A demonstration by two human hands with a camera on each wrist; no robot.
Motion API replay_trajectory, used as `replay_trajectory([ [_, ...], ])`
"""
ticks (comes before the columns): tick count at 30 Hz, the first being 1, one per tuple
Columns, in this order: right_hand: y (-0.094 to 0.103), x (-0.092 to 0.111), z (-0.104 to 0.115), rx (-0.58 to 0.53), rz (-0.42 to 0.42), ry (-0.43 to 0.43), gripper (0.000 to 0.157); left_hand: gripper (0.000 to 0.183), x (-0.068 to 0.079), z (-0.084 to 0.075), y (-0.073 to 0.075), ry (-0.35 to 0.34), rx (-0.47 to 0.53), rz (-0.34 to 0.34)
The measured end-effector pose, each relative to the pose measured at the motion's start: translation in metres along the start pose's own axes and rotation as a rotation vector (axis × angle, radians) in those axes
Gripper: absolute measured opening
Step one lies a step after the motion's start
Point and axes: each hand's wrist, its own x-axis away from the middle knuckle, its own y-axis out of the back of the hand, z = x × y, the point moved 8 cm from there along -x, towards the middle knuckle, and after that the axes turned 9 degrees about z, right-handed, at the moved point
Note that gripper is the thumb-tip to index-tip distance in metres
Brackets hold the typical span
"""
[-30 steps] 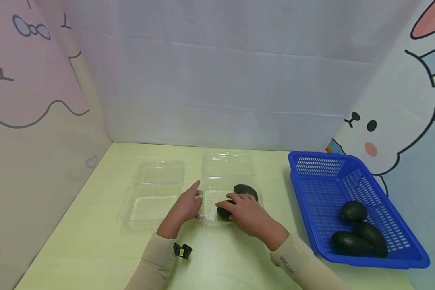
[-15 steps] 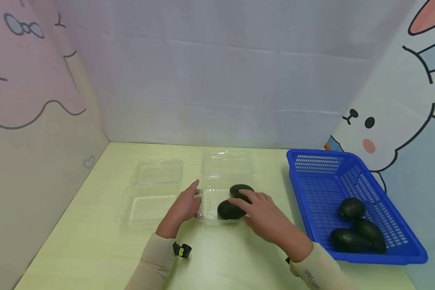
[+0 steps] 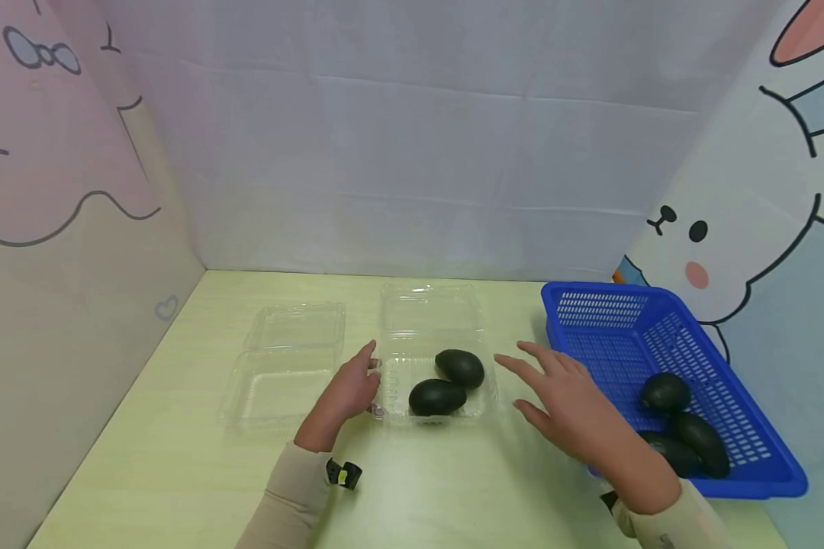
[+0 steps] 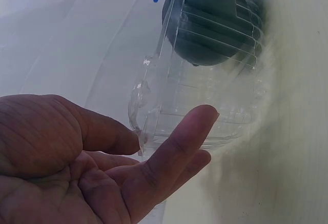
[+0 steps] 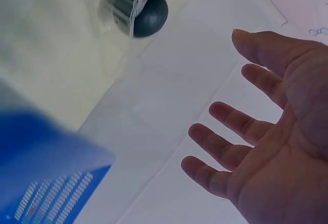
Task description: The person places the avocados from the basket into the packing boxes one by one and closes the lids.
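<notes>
A clear plastic clamshell container (image 3: 397, 377) lies open on the table, its lid (image 3: 431, 309) folded back. Two dark green avocados (image 3: 437, 398) rest in its base, one behind the other and close together. At the container's left side is my left hand (image 3: 346, 390); in the left wrist view its thumb (image 4: 110, 136) and fingers pinch the rim. My right hand (image 3: 570, 404) hovers in the air between the container and the blue basket (image 3: 600, 366), fingers spread and holding nothing. Several avocados (image 3: 702, 444) lie in the basket's near end, one partly hidden by the right forearm.
To the left stands a second clear clamshell container (image 3: 284, 385), lid back and nothing inside. A pale wall sheet (image 3: 412, 175) closes off the table's (image 3: 412, 488) far edge, with printed sheets at both sides.
My right hand has let go of the avocado in the container and moved right toward the basket, uncovering both avocados. The left hand has stayed at the container's rim.
</notes>
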Motion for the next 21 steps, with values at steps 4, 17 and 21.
replay_trajectory([
  [4,0.012,0.006,-0.014,0.011,-0.013,-0.032,0.069,0.061,0.0,0.001,0.0,0.002,0.006,0.003],
  [17,0.038,0.024,-0.074,0.031,-0.018,-0.143,0.07,0.061,-0.001,0.001,-0.001,0.006,0.021,0.005],
  [21,0.041,0.026,-0.093,0.012,0.012,-0.199,0.072,0.062,0.0,0.001,-0.001,0.012,0.026,0.005],
])
